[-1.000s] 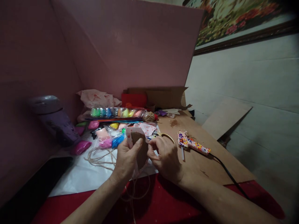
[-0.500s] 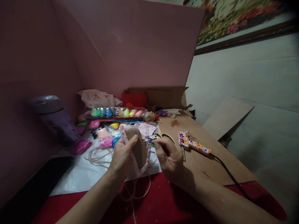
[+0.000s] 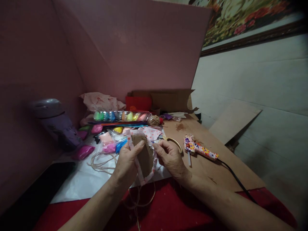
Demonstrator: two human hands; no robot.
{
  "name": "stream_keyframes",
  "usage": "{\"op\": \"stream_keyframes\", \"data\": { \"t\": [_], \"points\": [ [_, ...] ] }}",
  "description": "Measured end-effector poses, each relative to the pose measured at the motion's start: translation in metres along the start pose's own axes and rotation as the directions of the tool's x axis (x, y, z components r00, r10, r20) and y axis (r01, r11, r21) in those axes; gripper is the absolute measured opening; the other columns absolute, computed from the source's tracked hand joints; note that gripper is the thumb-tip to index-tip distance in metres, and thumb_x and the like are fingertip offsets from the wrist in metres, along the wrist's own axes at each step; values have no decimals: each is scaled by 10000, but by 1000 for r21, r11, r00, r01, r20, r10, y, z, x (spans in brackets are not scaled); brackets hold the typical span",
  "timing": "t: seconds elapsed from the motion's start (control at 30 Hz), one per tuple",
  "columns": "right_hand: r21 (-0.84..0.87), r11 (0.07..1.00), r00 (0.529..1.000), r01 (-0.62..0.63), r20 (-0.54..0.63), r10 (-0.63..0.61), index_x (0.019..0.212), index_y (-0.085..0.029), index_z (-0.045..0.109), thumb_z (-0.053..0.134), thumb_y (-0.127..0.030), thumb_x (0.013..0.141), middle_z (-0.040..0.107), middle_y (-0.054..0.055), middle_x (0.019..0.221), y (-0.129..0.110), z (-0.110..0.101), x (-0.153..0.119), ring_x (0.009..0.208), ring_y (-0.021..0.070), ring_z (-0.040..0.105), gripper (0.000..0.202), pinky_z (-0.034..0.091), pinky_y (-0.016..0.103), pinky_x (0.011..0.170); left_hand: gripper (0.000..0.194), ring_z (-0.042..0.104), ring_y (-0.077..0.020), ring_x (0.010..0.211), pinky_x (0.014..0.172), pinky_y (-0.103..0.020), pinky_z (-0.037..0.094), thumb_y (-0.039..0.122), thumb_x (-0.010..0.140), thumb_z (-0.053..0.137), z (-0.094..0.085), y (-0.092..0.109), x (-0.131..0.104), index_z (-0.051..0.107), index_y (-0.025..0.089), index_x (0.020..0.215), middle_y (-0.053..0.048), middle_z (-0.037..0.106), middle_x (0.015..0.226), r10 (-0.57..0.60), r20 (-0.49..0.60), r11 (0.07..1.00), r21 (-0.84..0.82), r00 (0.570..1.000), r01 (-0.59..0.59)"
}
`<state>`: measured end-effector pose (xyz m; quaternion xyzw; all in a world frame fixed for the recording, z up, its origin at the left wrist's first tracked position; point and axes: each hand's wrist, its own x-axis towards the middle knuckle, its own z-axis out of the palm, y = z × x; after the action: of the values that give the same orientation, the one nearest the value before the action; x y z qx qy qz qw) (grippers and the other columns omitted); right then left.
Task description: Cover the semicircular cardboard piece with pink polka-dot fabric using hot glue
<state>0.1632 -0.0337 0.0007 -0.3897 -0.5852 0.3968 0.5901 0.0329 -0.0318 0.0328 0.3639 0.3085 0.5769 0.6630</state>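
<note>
My left hand grips a cardboard piece, its thumb lying over the bare brown face. Pale fabric with red dots is folded around the cardboard's rim. At the piece's right edge, my right hand is closed, thumb and forefinger pinching the gathered fabric edge. Just behind that hand lie scissors with gold-coloured handles, partly hidden. Thin twine hangs or lies below the piece, over the red cloth.
A flower-patterned glue gun with a black cord rests on brown cardboard at right. Bagged coloured clay, a twine ball and loose twine lie behind and left. A purple bottle stands far left.
A small blue item seen at my right fingertips no longer shows. My right hand has shifted slightly left and now pinches the fabric edge. The cardboard piece has turned slightly.
</note>
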Motion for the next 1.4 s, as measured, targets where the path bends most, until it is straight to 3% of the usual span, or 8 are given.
{"op": "stream_keyframes", "data": {
  "t": [0.13, 0.33, 0.53, 0.67, 0.8, 1.1, 1.3, 1.4],
  "points": [
    [-184, 975, 990, 123, -52, -134, 599, -181, 477, 518, -362, 830, 397, -55, 504, -3, -1, -2, 456, 80, 355, 297, 306, 205, 432, 182, 589, -100, 538, 543, -199, 467, 217, 647, 703, 1, -1, -1, 626, 142, 794, -1, 658, 652, 11, 6, 1000, 4, 1000, -11],
    [-528, 792, 926, 308, -25, -377, 603, -184, 488, 529, -242, 815, 438, -38, 539, -6, -1, -5, 507, 98, 402, 223, 323, 217, 485, 199, 590, -103, 523, 524, -203, 475, 199, 655, 695, 3, -2, -3, 601, 136, 818, -3, 653, 641, -21, -2, 1000, -8, 1000, 21],
    [-474, 840, 951, 265, -15, -309, 611, -185, 492, 487, -342, 849, 437, -31, 539, -4, -2, -6, 515, 106, 413, 285, 333, 217, 471, 180, 601, -106, 556, 554, -205, 483, 191, 657, 691, 3, 0, -3, 611, 137, 809, -4, 660, 664, -37, 26, 999, -21, 999, 38],
    [-202, 972, 978, 117, -147, -149, 723, -168, 555, 365, -402, 903, 485, -11, 599, -3, -5, -2, 518, 101, 432, 352, 347, 211, 463, 174, 608, -116, 590, 589, -213, 484, 192, 651, 697, 3, 2, -3, 628, 139, 802, -11, 666, 678, -45, 60, 999, -7, 997, 46],
    [-14, 1000, 997, 26, -69, -27, 682, -175, 532, 475, -437, 844, 414, -47, 548, 0, -5, 3, 457, 80, 356, 314, 295, 197, 414, 167, 604, -126, 569, 576, -233, 487, 198, 663, 689, 2, 1, -2, 636, 132, 807, -27, 666, 672, -93, 112, 996, 23, 989, 91],
    [-291, 949, 989, 124, -46, -143, 648, -177, 496, 575, -406, 786, 429, -36, 577, 2, -2, -4, 520, 96, 381, 279, 329, 204, 462, 157, 594, -116, 518, 537, -228, 494, 193, 656, 701, 1, -7, 0, 632, 124, 780, -15, 642, 610, -109, 87, 994, 2, 990, 109],
    [-92, 995, 999, 41, 7, -40, 693, -178, 499, 326, -500, 889, 398, -38, 557, 3, -3, -4, 476, 92, 351, 414, 309, 209, 435, 178, 615, -119, 537, 512, -202, 494, 182, 659, 694, -3, -1, 3, 623, 117, 809, -32, 676, 653, -128, 1, 992, -2, 992, 128],
    [-133, 991, 1000, 24, 9, -23, 672, -179, 477, 397, -472, 875, 402, -42, 562, 3, -2, -4, 493, 90, 359, 365, 312, 207, 452, 197, 616, -127, 535, 513, -215, 500, 184, 657, 695, -5, -1, 4, 613, 116, 822, -33, 676, 646, -127, -12, 992, 3, 992, 127]
  ]
}}
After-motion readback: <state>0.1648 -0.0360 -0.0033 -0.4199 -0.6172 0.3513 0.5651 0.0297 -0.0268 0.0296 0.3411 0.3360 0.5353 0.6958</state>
